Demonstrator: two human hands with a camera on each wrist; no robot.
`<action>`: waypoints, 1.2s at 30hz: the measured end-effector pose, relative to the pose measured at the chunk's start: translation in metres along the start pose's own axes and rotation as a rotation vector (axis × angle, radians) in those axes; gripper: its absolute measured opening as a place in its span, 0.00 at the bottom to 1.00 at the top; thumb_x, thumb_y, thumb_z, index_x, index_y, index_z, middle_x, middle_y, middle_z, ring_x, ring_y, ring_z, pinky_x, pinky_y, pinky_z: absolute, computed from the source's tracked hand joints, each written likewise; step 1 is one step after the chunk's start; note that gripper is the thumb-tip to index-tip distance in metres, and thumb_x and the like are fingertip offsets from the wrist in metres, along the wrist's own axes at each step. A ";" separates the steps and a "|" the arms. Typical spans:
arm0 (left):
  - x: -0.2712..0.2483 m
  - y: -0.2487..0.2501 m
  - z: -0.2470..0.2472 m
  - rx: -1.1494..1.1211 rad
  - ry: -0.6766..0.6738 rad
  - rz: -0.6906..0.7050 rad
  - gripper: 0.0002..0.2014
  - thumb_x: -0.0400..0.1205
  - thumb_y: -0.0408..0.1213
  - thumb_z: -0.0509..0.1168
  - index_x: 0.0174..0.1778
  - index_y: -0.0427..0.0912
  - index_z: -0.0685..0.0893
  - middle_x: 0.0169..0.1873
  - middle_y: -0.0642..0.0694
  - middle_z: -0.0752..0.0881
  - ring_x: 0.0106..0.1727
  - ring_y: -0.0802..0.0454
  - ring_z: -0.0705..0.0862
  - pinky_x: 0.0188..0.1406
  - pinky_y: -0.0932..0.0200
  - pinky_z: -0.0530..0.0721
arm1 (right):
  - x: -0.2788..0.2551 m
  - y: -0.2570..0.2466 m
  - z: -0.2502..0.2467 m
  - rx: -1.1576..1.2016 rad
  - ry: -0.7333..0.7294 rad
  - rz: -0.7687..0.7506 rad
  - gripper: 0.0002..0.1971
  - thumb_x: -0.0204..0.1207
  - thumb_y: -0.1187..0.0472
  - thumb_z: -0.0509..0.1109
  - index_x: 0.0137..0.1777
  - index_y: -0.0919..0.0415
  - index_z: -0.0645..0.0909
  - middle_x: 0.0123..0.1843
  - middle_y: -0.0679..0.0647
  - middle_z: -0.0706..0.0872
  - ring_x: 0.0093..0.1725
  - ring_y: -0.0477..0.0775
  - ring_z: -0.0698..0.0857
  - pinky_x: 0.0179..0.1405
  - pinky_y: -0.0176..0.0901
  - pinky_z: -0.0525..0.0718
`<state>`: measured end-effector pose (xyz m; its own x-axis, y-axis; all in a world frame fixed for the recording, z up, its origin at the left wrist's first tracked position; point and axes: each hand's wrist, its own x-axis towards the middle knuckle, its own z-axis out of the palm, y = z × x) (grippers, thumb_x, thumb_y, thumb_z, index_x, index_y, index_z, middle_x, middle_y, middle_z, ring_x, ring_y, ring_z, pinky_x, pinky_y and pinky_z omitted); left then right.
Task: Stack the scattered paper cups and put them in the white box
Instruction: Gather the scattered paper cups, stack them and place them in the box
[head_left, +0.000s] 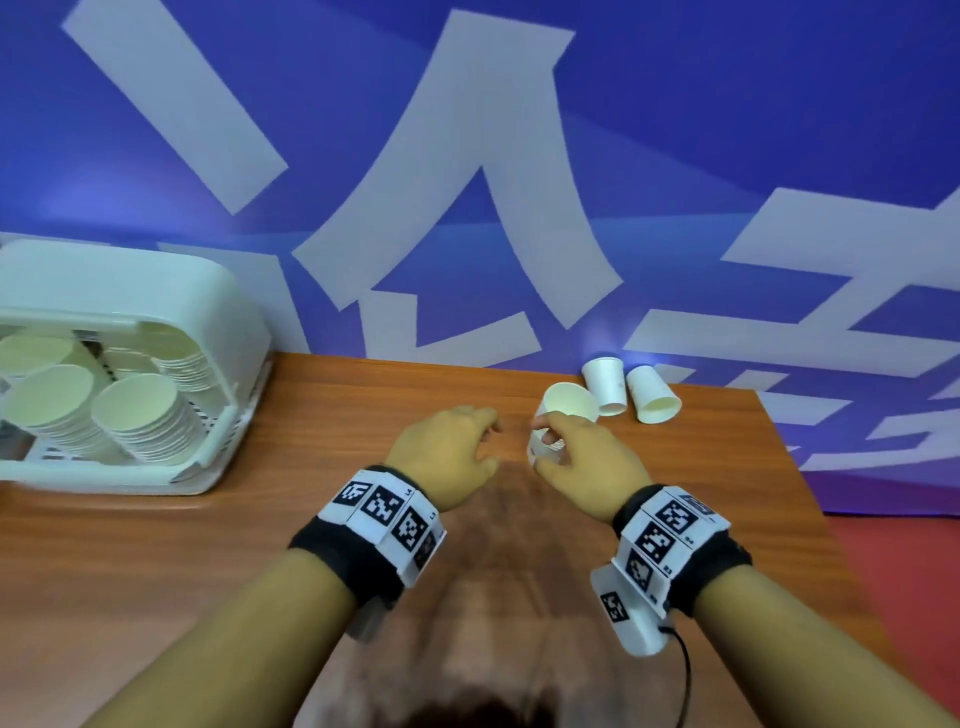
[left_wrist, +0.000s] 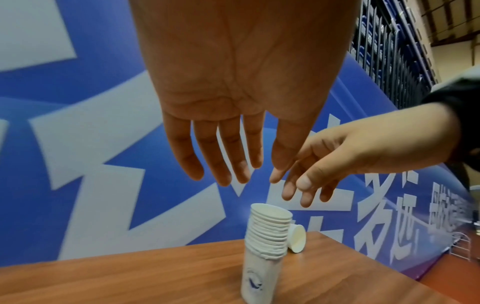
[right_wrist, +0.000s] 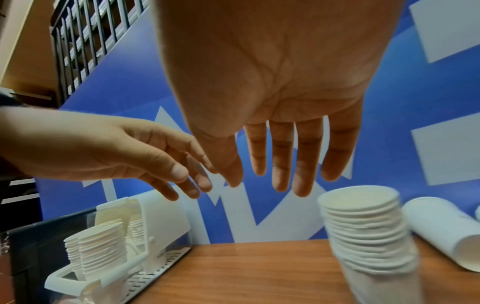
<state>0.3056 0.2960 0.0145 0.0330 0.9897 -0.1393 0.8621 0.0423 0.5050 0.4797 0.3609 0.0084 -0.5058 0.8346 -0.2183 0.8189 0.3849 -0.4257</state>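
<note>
Both forearms reach forward over the wooden bench (head_left: 156, 571), each wrist wrapped in a black band with square-coded markers. The left hand (head_left: 447, 457) hangs palm-down with its fingers (left_wrist: 207, 152) straight, slightly spread and holding nothing. The right hand (head_left: 587, 467) is just beside it at 3 o'clock, also empty: in the wrist views its fingers (right_wrist: 281, 156) point down, loosely extended, above the rim of the cup stack (head_left: 563, 415). From the head view the right fingers seem to lie against the stack's side, but the wrist views show clear air between them and it.

The stack is a column of nested white paper cups, many rolled rims crowded near the top, with a blue emblem printed on the bottom cup. It stands on its base on the bench, long axis vertical, mouth up, leaning slightly.

At 1 o'clock from the stack, two loose cups (head_left: 631, 389) lie on their sides next to each other near the bench's far edge, mouths facing the person.

The white box (head_left: 228, 322), a slotted plastic basket, sits at 9 o'clock on the bench's left end, holding several more stacks of cups. A blue banner (head_left: 675, 130) with large white characters rises behind.
</note>
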 end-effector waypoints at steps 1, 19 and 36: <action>0.008 0.013 0.005 -0.003 0.000 0.007 0.17 0.79 0.44 0.62 0.65 0.51 0.77 0.60 0.52 0.81 0.61 0.52 0.80 0.57 0.52 0.80 | -0.001 0.013 -0.007 0.008 -0.002 0.014 0.21 0.75 0.52 0.68 0.68 0.47 0.74 0.60 0.46 0.82 0.56 0.50 0.82 0.55 0.46 0.80; 0.220 0.118 0.037 0.235 -0.172 -0.096 0.24 0.79 0.44 0.63 0.72 0.53 0.69 0.65 0.46 0.74 0.64 0.43 0.76 0.58 0.48 0.78 | 0.073 0.214 -0.072 0.017 0.059 0.254 0.25 0.76 0.52 0.67 0.73 0.47 0.69 0.71 0.49 0.73 0.68 0.53 0.76 0.64 0.52 0.78; 0.343 0.106 0.096 0.332 -0.433 -0.191 0.24 0.82 0.45 0.60 0.75 0.48 0.67 0.67 0.43 0.75 0.67 0.42 0.76 0.58 0.52 0.75 | 0.148 0.276 -0.017 0.144 0.096 0.381 0.38 0.74 0.39 0.66 0.81 0.44 0.54 0.81 0.51 0.56 0.76 0.59 0.64 0.71 0.50 0.70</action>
<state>0.4574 0.6267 -0.0618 0.0053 0.8195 -0.5730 0.9833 0.0999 0.1519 0.6356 0.5972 -0.1264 -0.1404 0.9423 -0.3040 0.8929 -0.0121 -0.4500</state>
